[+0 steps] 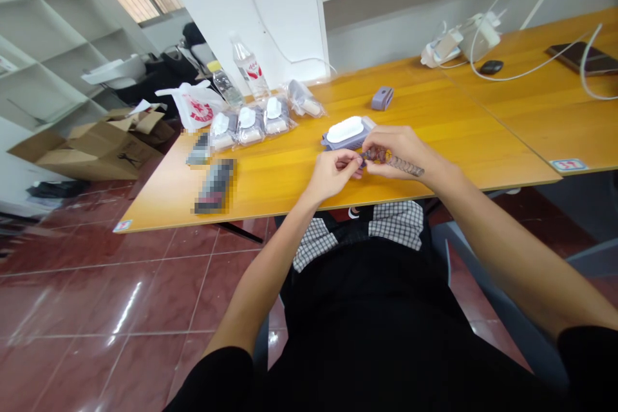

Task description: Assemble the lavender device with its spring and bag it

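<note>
The right hand (393,147) curls around a translucent brown rod (406,166), its ribbed end sticking out under the palm; the left hand (331,175) pinches a small dark part (362,157) at the rod's other end — too small to identify. The rod looks light and stiff, perhaps slippery where smooth, so the ribs should give the surest hold. Just beyond the fingers — contact unclear — sits a purple-grey plastic case (329,140) with a white oval top (345,131), likely light, best taken by its sides.
</note>
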Available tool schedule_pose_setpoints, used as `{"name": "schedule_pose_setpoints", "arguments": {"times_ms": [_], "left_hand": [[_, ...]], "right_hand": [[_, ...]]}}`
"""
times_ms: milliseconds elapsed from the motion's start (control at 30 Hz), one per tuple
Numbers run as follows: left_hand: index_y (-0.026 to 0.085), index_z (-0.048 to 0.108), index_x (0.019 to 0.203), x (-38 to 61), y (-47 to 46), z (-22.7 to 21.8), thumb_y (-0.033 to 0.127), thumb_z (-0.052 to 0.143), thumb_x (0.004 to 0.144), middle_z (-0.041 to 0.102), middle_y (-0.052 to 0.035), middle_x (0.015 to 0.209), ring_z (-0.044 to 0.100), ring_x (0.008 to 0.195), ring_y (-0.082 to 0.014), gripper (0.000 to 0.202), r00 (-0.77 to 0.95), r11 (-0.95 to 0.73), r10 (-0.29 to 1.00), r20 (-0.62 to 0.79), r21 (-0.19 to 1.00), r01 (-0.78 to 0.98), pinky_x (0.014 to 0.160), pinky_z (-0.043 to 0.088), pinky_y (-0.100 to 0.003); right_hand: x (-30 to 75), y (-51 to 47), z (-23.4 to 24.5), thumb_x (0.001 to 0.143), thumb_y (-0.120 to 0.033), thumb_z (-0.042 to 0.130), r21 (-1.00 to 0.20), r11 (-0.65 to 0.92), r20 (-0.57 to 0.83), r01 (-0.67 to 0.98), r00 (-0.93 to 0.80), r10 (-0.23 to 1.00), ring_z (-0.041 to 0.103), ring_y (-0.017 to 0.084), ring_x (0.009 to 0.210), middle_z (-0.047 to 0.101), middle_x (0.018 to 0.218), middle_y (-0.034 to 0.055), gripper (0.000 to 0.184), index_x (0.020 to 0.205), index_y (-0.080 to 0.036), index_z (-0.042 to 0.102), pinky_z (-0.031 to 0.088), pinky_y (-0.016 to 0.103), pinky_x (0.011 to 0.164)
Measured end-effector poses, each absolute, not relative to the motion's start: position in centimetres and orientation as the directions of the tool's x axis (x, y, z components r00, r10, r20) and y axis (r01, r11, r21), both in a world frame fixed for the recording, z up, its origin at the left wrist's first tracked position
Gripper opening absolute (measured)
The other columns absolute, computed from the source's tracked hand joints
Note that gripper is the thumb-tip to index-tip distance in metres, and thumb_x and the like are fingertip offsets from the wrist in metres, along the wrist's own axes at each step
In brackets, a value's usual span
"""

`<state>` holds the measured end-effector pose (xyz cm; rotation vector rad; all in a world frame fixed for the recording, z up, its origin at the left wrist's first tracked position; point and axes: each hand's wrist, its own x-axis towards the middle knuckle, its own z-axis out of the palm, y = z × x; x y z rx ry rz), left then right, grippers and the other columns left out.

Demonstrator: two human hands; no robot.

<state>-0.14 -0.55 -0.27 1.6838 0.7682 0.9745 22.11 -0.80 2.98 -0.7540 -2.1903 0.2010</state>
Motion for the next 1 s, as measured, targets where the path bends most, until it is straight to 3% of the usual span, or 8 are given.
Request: {"name": "schedule_pose_setpoints", "arguments": {"times_ms": [200, 400, 667, 867, 1000], "left_hand": [[0.014, 0.074, 0.096, -0.1, -0.4, -0.4, 0.032, 0.076, 0.099, 0.079, -0.0068, 0.09, 0.08, 0.075, -0.0151, 0.019, 0.455, -0.297, 0.849, 0.269, 0.955, -0.011, 0.079, 0.071, -0.032], [0.014, 0.075, 0.099, -0.2, -0.4, -0.5, 0.039, 0.083, 0.095, 0.081, -0.0074, 0.089, 0.08, 0.076, -0.017, 0.027, 0.441, -0.233, 0.872, 0.213, 0.972, -0.008, 0.08, 0.072, -0.034], [0.015, 0.073, 0.121, -0.4, -0.3, -0.7, 0.033, 0.093, 0.085, 0.081, -0.0059, 0.09, 0.081, 0.077, -0.0189, 0.045, 0.401, -0.223, 0.892, 0.206, 0.975, -0.005, 0.083, 0.071, -0.037], [0.013, 0.074, 0.123, -0.3, -0.3, -0.8, 0.027, 0.091, 0.085, 0.08, -0.0045, 0.088, 0.08, 0.078, -0.0184, 0.044, 0.385, -0.246, 0.897, 0.218, 0.969, 0.025, 0.086, 0.069, -0.038], [0.014, 0.075, 0.122, -0.3, -0.3, -0.7, 0.024, 0.089, 0.086, 0.079, -0.0043, 0.088, 0.08, 0.077, -0.0176, 0.041, 0.385, -0.258, 0.896, 0.221, 0.965, 0.048, 0.085, 0.069, -0.037]], "right_hand": [[21.8, -0.7, 1.9, 0.099, -0.036, 0.074, -0.347, 0.82, 0.666, 0.454, -0.496, 0.557, 0.064, 0.019, 0.075, 0.074, 0.1, 0.0066, 0.015, 0.105, -0.024, 0.079, 0.053, 0.034, 0.069], [22.3, -0.2, 2.0, 0.101, -0.047, 0.074, -0.352, 0.823, 0.68, 0.445, -0.483, 0.552, 0.067, 0.02, 0.075, 0.076, 0.093, 0.0066, 0.024, 0.1, -0.024, 0.081, 0.054, 0.035, 0.069], [22.9, -0.1, 2.7, 0.104, -0.047, 0.069, -0.313, 0.842, 0.687, 0.439, -0.508, 0.52, 0.065, 0.018, 0.068, 0.075, 0.088, 0.0063, 0.027, 0.098, -0.023, 0.079, 0.053, 0.034, 0.064], [22.6, 0.2, 1.7, 0.103, -0.037, 0.069, -0.255, 0.862, 0.702, 0.438, -0.53, 0.477, 0.066, 0.018, 0.075, 0.074, 0.095, 0.0065, 0.019, 0.101, -0.021, 0.079, 0.053, 0.032, 0.067], [22.5, -0.2, 1.7, 0.102, -0.035, 0.069, -0.292, 0.82, 0.65, 0.492, -0.526, 0.547, 0.065, 0.02, 0.077, 0.073, 0.097, 0.0057, 0.015, 0.1, -0.024, 0.08, 0.053, 0.034, 0.07]]}}
